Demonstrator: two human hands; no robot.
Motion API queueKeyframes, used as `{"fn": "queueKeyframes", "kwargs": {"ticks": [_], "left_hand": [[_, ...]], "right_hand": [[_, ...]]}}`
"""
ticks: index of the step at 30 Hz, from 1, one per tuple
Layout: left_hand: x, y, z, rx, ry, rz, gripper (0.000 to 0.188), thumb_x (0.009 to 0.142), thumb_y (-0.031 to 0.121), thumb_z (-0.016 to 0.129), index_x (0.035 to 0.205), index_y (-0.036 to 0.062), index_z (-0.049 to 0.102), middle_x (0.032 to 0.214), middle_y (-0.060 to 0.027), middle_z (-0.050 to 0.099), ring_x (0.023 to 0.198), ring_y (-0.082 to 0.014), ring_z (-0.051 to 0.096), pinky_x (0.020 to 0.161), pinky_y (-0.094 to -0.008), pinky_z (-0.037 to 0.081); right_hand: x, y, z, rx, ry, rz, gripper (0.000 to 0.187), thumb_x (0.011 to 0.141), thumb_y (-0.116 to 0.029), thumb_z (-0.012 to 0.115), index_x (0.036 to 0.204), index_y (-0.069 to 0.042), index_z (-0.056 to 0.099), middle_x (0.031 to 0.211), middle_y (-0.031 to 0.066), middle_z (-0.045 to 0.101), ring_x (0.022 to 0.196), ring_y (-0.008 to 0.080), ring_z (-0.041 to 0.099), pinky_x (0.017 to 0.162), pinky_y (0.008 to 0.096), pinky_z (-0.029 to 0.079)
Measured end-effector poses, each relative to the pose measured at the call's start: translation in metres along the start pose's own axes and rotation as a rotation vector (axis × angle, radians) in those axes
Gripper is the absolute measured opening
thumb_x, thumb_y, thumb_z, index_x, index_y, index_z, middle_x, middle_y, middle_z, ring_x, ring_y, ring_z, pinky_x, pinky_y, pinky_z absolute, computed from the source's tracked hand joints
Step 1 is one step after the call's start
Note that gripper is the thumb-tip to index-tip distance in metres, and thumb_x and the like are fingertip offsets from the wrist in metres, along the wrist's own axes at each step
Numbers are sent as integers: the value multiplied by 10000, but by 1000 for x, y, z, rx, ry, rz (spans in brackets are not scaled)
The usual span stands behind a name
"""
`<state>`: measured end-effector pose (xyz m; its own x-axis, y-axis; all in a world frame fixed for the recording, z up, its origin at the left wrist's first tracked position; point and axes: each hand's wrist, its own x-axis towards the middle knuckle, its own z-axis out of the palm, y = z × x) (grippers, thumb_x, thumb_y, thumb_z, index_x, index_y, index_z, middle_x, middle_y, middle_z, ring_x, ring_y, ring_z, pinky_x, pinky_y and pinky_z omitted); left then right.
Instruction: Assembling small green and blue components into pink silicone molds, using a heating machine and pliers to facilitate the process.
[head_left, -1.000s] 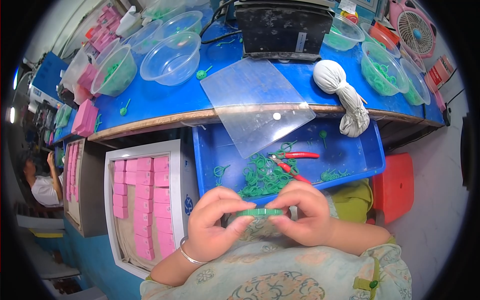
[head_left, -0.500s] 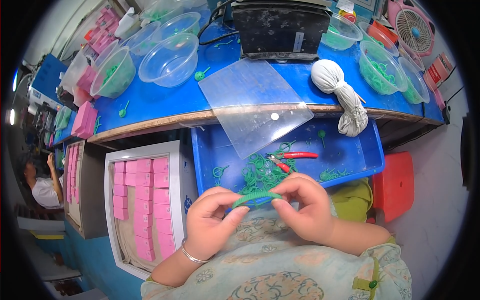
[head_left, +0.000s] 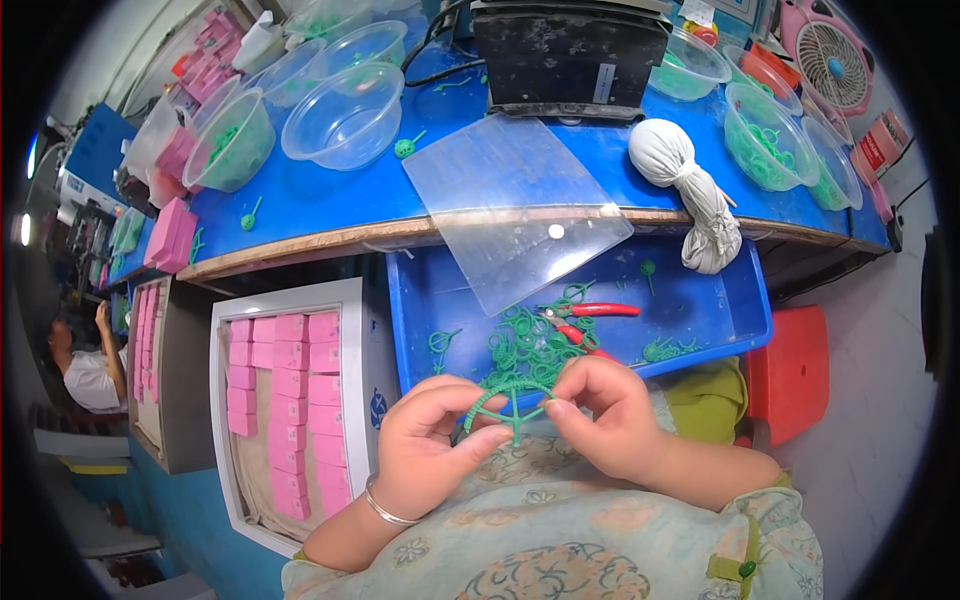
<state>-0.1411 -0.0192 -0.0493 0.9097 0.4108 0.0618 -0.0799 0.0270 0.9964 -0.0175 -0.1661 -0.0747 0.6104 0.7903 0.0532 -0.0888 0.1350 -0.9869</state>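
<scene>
Between my two hands is a green bangle-like ring point(head_left: 516, 386) with thin spokes meeting at a centre stem, its flat side turned toward me. My left hand point(head_left: 432, 428), with a metal bangle at the wrist, pinches the ring's left edge between thumb and fingers. On the opposite edge, my right hand point(head_left: 606, 412) grips it with thumb and forefinger. Just beyond lies a blue tray point(head_left: 715, 300) with a heap of small green rings and offcuts point(head_left: 520, 340). Red-handled cutters point(head_left: 606, 311) rest on that heap, their lower handle partly over the pieces.
A clear plastic sheet point(head_left: 500, 220) overhangs the blue table's edge above the tray. Behind are a black machine point(head_left: 570, 60), a white cloth bundle point(head_left: 680, 170) and plastic bowls point(head_left: 345, 115). Pink blocks point(head_left: 290, 383) fill a white-framed box at left; a red stool point(head_left: 800, 370) stands right.
The green ring has been tilted from nearly edge-on to face me, so its spokes and stem now show. Both hands keep their hold; the view has shifted slightly.
</scene>
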Motion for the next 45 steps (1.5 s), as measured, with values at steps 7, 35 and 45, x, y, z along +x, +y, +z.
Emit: {"fn": "queueKeyframes", "kwargs": {"ticks": [7,35,45], "left_hand": [[1,-1,-1,47,-14,27,199,727,-76,667,915,-36,613,918,-102,574,826,-143,558,746,-260,456],[1,-4,1,53,-92,-43,64,797,-20,622,855,-27,595,868,-86,559,781,-136,536,705,-249,431],[0,-10,4,-107,25,-169,91,851,73,592,801,-1,573,806,-87,575,707,-132,541,642,-254,448]], "right_hand": [[-1,0,0,-50,-8,16,124,777,-62,648,743,-24,534,664,0,472,575,66,426,505,215,359],[0,-8,-3,-102,-84,-186,166,806,-116,643,913,-5,579,767,50,509,581,101,455,528,232,388],[0,-9,1,282,-460,381,116,905,-108,516,919,-28,598,782,22,566,618,60,476,556,199,396]]}}
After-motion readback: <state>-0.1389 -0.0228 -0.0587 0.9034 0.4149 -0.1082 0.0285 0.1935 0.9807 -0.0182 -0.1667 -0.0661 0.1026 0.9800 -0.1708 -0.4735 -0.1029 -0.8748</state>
